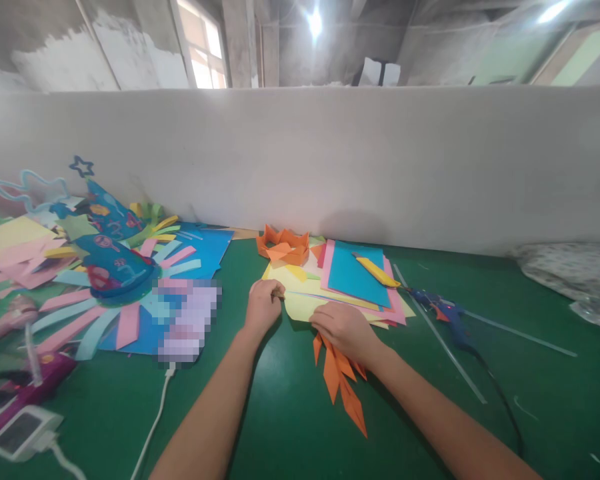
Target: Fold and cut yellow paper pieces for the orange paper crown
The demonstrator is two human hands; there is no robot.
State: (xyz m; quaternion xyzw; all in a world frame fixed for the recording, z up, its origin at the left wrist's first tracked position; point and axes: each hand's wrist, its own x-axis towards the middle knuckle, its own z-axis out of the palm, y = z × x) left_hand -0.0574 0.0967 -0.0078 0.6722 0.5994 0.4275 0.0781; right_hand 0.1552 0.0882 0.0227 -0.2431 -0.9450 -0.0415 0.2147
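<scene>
A sheet of pale yellow paper (297, 308) stretches between my two hands. At its left edge, my left hand (266, 303) is closed, thumb and fingers pinched on the paper. My right hand (347, 330) is curled over the sheet's near edge, fingertips on the paper and thumb hidden. From beneath that palm, folded orange paper pieces (333, 373) fan out toward me. Behind the sheet stands an orange folded-paper crown (283, 247). Just beyond my right hand, a yellow utility knife (377, 271) rests on a blue sheet (345, 270) above pink ones.
A blue glue gun (445, 313) with clear glue sticks (440, 337) lies right on the green table (280, 413). Left are decorated blue cone hats (115, 263), a blurred-out phone (190, 327) on a white cable (153, 417), and another person's hand (20, 313) near a purple glue gun (45, 373).
</scene>
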